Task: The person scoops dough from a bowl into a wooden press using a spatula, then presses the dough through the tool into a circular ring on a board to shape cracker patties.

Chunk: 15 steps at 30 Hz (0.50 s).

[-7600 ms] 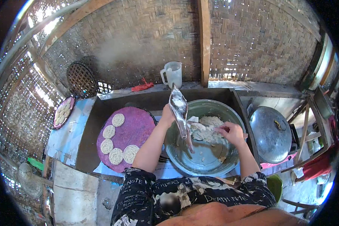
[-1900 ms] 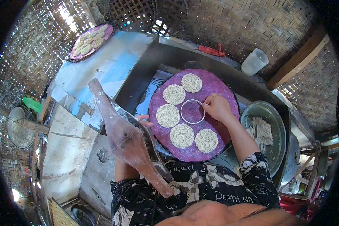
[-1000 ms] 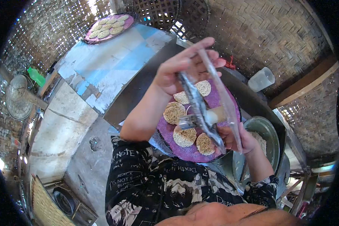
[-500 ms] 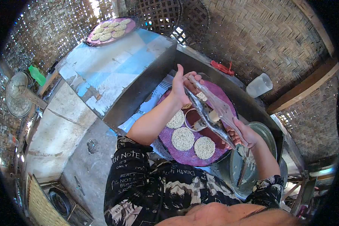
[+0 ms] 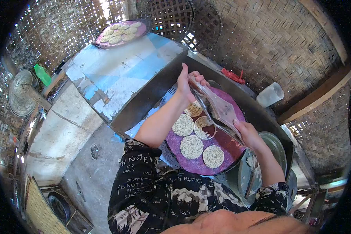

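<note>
A two-part wooden press (image 5: 218,107) hangs tilted over the purple round tray (image 5: 230,160). My left hand (image 5: 189,82) is wrapped round its upper end, thumb raised. Closed on the lower end is my right hand (image 5: 247,134). Under the press a white ring (image 5: 205,128) lies on the tray, with strands of noodle-like dough partly filling it. Beside the ring are round noodle discs, among them one at the tray's left (image 5: 182,124) and one near its front edge (image 5: 213,156). The press hides part of the tray.
A green basin (image 5: 275,142) with dough stands at the right. Behind the tray are a red plastic bag (image 5: 233,76) and a clear jug (image 5: 270,94). Another tray of discs (image 5: 144,29) rests on the blue-white board (image 5: 117,70) at the upper left. Dark box walls surround the purple tray.
The press came from the basin side to above the tray, and both hands now grip its ends. Its two parts have drawn closer together. Dough strands have appeared in the ring.
</note>
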{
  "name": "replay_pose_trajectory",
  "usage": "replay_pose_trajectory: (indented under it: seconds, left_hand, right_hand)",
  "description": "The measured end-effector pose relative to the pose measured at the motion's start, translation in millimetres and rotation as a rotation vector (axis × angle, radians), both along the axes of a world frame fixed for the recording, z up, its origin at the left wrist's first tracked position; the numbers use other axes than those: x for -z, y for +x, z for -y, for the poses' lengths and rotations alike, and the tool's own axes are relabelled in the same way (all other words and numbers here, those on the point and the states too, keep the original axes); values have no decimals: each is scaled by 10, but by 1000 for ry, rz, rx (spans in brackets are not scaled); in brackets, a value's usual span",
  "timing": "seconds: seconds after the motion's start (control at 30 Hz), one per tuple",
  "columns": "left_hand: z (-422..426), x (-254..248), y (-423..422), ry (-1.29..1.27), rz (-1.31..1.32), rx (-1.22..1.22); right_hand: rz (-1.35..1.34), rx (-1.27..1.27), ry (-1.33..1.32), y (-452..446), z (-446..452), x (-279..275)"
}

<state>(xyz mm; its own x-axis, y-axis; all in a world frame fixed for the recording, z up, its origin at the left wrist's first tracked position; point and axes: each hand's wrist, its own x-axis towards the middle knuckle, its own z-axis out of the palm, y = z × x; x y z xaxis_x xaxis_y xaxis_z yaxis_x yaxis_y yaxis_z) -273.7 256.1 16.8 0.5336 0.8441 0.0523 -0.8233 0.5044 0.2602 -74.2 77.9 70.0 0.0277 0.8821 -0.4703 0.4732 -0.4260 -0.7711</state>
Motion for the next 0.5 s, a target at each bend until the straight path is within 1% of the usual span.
replay_pose_trajectory:
  seconds: [0.1,0.3,0.4,0.43,0.5]
  left_hand:
    - [43,78,111,-53,1,5]
    - [262,158,116,-158,-26,21]
    - [289,167,11,-199,-63,30]
    - [266,185,-37,-195,-58,41]
    - [214,164,-88,-189,-63,36]
  right_hand:
    - [82,27,40,62,74,-12]
    - [68,28,-51,34,251,-95]
    - [19,10,-49,-37,310,19]
    - [-4,11,-43,-69,315,54]
    - [44,-11,38,-144,283,87]
